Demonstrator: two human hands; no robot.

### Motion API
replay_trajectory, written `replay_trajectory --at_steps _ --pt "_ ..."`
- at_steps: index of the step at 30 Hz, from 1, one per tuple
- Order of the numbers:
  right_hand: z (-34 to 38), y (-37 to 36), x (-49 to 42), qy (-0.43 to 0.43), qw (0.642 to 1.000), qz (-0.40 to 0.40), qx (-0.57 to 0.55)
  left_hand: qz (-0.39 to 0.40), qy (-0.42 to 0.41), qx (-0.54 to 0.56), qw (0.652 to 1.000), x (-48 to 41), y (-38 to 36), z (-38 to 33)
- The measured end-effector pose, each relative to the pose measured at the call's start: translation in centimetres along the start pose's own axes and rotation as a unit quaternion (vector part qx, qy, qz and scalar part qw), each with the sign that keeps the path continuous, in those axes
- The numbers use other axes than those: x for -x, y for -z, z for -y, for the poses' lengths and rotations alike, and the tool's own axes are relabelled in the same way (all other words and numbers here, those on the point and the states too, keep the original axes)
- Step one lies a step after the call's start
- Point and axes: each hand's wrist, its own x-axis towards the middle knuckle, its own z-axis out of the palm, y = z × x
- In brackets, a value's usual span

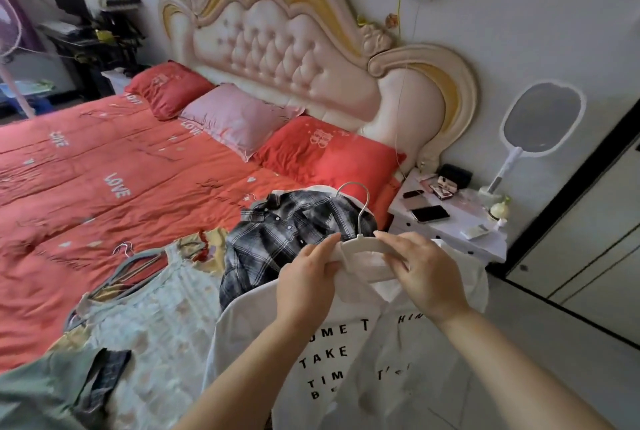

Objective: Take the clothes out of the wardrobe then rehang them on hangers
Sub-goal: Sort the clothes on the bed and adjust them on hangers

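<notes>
White tee [346,353] w/ black lettering hung nearest, print facing the wearer, collar up at the hands. The white hanger [362,244] sat in the collar, long axis running left-right btwn both hands, metal hook standing up and away toward the bed. Left hand [308,277] gripped collar fabric over the hanger's left end, fingers curled; right hand [419,273] pinched fabric against the right end. Both hands were equally near, one per end. Prob. the step in hand was seating the shoulders on the hanger, then lifting by the hook.

Just beyond lay a black-and-white plaid shirt [287,232]. Left of it, a pale floral garment [156,308] on a grey hanger. Both were on the red-quilted bed [104,169]. Further off: pillows, a tufted headboard [287,48], a white nightstand [450,233] w/ a phone [429,214], and a sliding door [588,256] at right.
</notes>
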Motion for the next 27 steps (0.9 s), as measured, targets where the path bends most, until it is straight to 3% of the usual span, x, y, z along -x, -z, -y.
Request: replay_trajectory --at_steps 12,21,27 --pt "-11.5 -11.4 -16.2 0.113 0.986 0.043 -0.118 -0.096 0.127 -0.013 0.987 -16.9 -5.9 1.3" --pt "-12.6 -21.7 -24.7 0.175 0.969 0.110 -0.138 -0.129 0.216 -0.012 0.968 -25.6 -6.5 8.0" --pt "-11.0 -29.5 -28.3 0.159 0.959 0.175 -0.157 -0.115 0.258 -0.004 0.959 -30.1 -5.8 14.5"
